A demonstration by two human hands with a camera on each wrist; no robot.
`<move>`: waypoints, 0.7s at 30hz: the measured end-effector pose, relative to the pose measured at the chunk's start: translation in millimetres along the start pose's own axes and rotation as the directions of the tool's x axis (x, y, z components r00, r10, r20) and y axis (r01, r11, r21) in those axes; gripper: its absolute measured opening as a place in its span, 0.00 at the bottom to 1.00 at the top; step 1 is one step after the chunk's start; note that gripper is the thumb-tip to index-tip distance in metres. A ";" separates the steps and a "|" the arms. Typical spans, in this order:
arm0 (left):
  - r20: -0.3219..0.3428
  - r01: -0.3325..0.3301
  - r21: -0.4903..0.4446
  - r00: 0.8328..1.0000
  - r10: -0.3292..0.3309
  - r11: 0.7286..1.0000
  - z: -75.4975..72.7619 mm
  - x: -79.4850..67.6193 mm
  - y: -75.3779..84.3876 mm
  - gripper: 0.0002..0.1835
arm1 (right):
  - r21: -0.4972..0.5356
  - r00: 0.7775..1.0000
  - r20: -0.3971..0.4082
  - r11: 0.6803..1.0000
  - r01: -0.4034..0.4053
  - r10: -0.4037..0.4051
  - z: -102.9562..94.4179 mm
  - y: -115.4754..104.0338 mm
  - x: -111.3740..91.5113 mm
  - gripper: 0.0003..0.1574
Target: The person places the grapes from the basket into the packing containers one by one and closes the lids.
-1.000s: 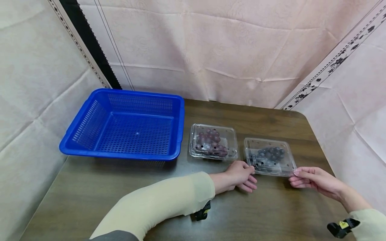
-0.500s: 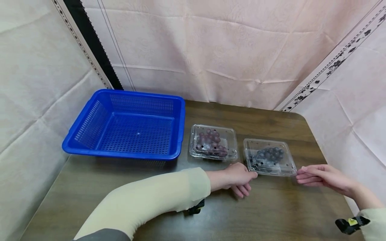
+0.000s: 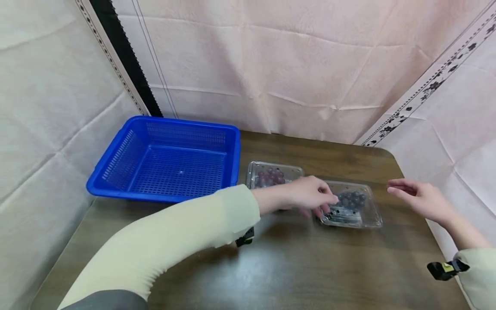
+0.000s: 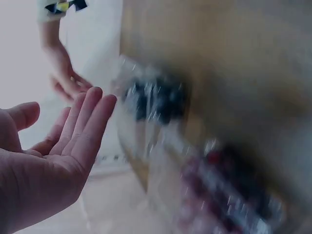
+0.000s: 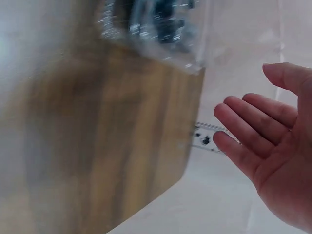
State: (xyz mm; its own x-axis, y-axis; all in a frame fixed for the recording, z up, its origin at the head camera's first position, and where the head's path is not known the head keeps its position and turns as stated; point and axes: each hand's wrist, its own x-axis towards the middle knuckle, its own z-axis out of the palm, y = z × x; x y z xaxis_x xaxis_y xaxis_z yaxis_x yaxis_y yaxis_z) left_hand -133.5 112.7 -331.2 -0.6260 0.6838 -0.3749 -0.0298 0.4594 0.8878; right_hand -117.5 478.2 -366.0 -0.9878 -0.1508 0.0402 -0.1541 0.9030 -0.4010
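A clear plastic clamshell box of dark round fruit (image 3: 350, 202) lies on the right part of the table. To its left sits a similar clamshell of red grapes (image 3: 272, 175), its near part hidden behind my left hand. My left hand (image 3: 308, 196) is raised over the gap between the boxes, overlapping the dark-fruit box's left edge; the left wrist view shows its palm bare and fingers extended. Off the dark-fruit box's right side, my right hand (image 3: 424, 200) hovers apart from it. Its fingers (image 5: 253, 124) are loosely straight and hold nothing.
A blue plastic basket (image 3: 162, 197) with slotted walls stands at the left on the brown wooden table (image 3: 294, 267), with nothing inside it. Pale cloth (image 3: 302, 73) hangs behind the table and along both sides.
Both hands have come away from the dark-fruit box's near corners. The left has risen and moved forward over the boxes; the right has lifted up and to the right. Both boxes stay in place.
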 end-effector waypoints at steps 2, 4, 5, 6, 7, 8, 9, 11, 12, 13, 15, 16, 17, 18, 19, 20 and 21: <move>-0.022 -0.023 0.023 0.999 0.023 0.999 -15.7 -2.8 3.8 0.09 | -0.016 1.000 -0.028 1.000 0.013 -0.013 -3.6 -6.5 6.4 0.23; -0.048 -0.050 0.078 0.997 0.054 0.996 -30.5 -5.7 5.2 0.09 | -0.027 0.999 -0.048 0.999 0.024 -0.025 -6.4 -12.5 11.7 0.24; -0.065 -0.069 0.123 0.995 0.077 0.990 -37.9 -7.5 5.6 0.09 | -0.034 0.998 -0.052 0.999 0.025 -0.027 -7.5 -15.3 13.6 0.25; -0.080 -0.088 0.175 0.991 0.103 0.981 -45.5 -9.1 5.6 0.09 | -0.040 0.998 -0.056 0.999 0.025 -0.027 -8.1 -18.5 15.4 0.26; -0.100 -0.100 0.238 0.987 0.126 0.966 -52.7 -11.5 5.7 0.09 | -0.048 0.998 -0.055 0.998 0.029 -0.032 -8.5 -21.5 17.0 0.27; -0.119 -0.110 0.300 0.981 0.152 0.947 -60.2 -13.9 5.4 0.09 | -0.054 0.998 -0.055 0.998 0.030 -0.033 -8.5 -24.1 18.4 0.28; -0.133 -0.117 0.363 0.975 0.176 0.925 -68.4 -16.5 5.0 0.09 | -0.059 0.998 -0.052 0.998 0.029 -0.032 -8.5 -26.5 19.8 0.30; -0.168 -0.117 0.466 0.962 0.217 0.877 -85.2 -23.7 4.4 0.10 | -0.068 0.999 -0.045 0.997 0.022 -0.025 -8.0 -30.1 22.0 0.33; -0.185 -0.111 0.497 0.955 0.230 0.861 -93.2 -27.7 3.3 0.11 | -0.074 0.999 -0.044 0.997 0.019 -0.022 -7.8 -31.2 22.6 0.34; -0.205 -0.099 0.528 0.949 0.239 0.844 -101.2 -32.3 1.8 0.12 | -0.084 0.999 -0.043 0.996 0.016 -0.020 -7.4 -31.7 23.1 0.35; -0.248 -0.076 0.576 0.933 0.263 0.814 -117.0 -42.5 -2.6 0.13 | -0.103 0.999 -0.048 0.995 0.016 -0.021 -6.6 -31.8 23.6 0.37; -0.273 -0.064 0.587 0.923 0.271 0.807 -124.2 -48.4 -5.7 0.14 | -0.110 0.998 -0.053 0.994 0.018 -0.024 -6.0 -31.4 23.6 0.38; -0.301 -0.048 0.593 0.913 0.276 0.804 -131.5 -54.1 -9.8 0.14 | -0.117 0.998 -0.059 0.993 0.021 -0.028 -5.4 -30.8 23.2 0.39; -0.328 -0.032 0.599 0.902 0.281 0.800 -138.6 -59.7 -14.6 0.15 | -0.120 0.997 -0.066 0.992 0.024 -0.032 -4.7 -30.1 22.5 0.39; -0.356 -0.010 0.596 0.893 0.276 0.803 -145.2 -65.6 -19.7 0.15 | -0.123 0.997 -0.074 0.992 0.028 -0.037 -4.0 -29.2 21.4 0.40; -0.385 0.007 0.588 0.882 0.272 0.809 -151.3 -71.2 -25.2 0.16 | -0.122 0.996 -0.081 0.992 0.038 -0.048 -3.2 -27.9 20.1 0.40; -0.412 0.026 0.578 0.872 0.264 0.816 -156.9 -76.7 -31.3 0.16 | -0.118 0.994 -0.090 0.992 0.045 -0.056 -2.4 -26.6 18.4 0.41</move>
State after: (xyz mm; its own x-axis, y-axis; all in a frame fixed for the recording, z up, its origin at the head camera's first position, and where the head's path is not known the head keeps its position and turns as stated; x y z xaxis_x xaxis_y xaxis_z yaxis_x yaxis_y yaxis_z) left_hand -206.8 -43.0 -288.3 -0.8747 0.4843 0.0179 0.4099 0.7198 0.5602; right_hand -131.6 452.4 -352.4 -0.9758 -0.1642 0.1447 -0.2002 0.9366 -0.2876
